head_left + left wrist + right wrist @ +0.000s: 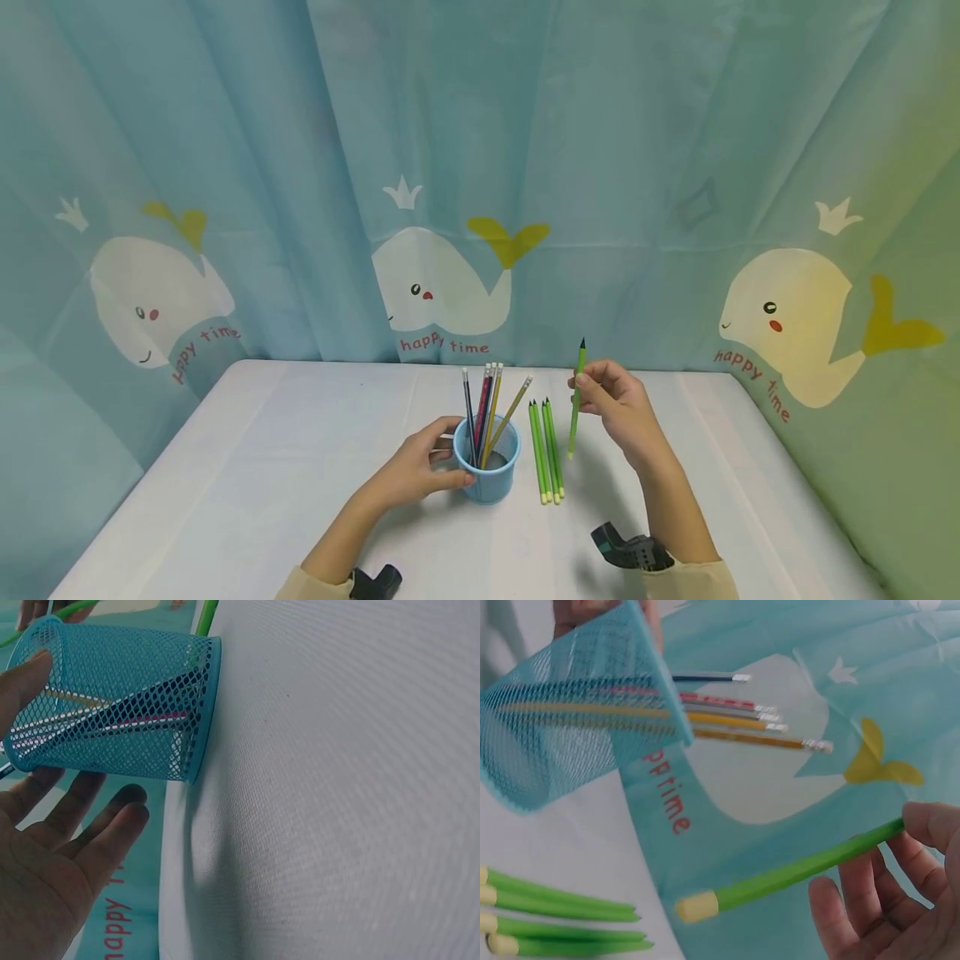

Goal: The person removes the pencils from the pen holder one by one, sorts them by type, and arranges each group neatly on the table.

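The left hand [416, 471] curls round the left side of the blue mesh cup [487, 467], thumb and fingers touching its wall. The cup stands upright on the white table [262, 467] and holds several pencils [487, 408]. Just right of the cup lie four green pencils [546, 450]. Further right, the right hand [618, 408] pinches one green pencil [576, 400] upright above the table, point up.

One blue mesh pencil cup [489, 467] holds about five pencils [486, 408]. Four green pencils [546, 450] lie on the table, and a fifth green pencil [576, 400] is held upright.
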### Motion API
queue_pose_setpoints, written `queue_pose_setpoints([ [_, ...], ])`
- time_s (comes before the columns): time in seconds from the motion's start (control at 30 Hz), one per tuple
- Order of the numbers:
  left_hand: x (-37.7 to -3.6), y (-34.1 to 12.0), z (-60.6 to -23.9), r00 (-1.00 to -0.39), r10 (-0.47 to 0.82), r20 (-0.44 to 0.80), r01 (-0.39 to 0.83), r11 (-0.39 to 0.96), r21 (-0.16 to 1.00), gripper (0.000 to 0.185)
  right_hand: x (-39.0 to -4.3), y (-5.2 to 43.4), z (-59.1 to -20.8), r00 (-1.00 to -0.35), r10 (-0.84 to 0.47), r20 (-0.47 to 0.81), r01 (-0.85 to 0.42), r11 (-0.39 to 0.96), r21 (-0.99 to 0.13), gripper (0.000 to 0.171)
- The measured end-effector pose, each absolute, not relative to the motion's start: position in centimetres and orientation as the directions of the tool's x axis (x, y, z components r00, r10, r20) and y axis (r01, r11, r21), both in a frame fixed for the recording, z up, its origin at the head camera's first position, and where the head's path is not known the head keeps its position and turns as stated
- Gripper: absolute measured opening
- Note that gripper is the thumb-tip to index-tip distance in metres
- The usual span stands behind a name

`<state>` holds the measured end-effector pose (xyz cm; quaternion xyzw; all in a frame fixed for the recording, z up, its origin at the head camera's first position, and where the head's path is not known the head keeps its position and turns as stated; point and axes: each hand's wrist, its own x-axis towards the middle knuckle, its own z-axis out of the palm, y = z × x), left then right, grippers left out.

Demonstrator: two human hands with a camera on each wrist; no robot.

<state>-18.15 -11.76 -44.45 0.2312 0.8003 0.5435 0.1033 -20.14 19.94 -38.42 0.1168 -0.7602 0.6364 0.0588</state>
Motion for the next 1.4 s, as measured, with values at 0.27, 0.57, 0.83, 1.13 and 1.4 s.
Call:
queue_pose_setpoints([
  [0.27, -18.2, -11.8, -44.6, -0.871, 0.484, 0.087, 0.261, 0.304, 0.916, 0.072, -20.7, 20.3, -39.5, -0.985, -0.049, 0.166, -0.173, 0.262, -0.949, 0.026],
  [0.57, -18.3, -11.8, -44.6, -0.871, 0.483, 0.086, 0.259, 0.303, 0.917, 0.071, -21.3, 21.0, -41.2, -0.994, -0.018, 0.112, -0.112, 0.327, -0.938, 0.03],
  [0.83, -18.2, -11.8, -44.6, -0.871, 0.484, 0.081, 0.253, 0.301, 0.919, 0.072, -21.9, 21.2, -42.7, -1.0, -0.003, 0.026, -0.025, 0.387, -0.922, 0.033],
  [1.13, -18.3, -11.7, -44.7, -0.867, 0.491, 0.089, 0.262, 0.297, 0.918, 0.071, -22.5, 21.5, -44.6, -0.998, 0.026, -0.05, 0.057, 0.446, -0.893, 0.036],
  [1.4, -18.3, -11.9, -44.6, -0.87, 0.484, 0.093, 0.266, 0.301, 0.916, 0.071, -22.9, 21.2, -45.1, -0.993, 0.055, -0.103, 0.116, 0.499, -0.859, 0.038],
])
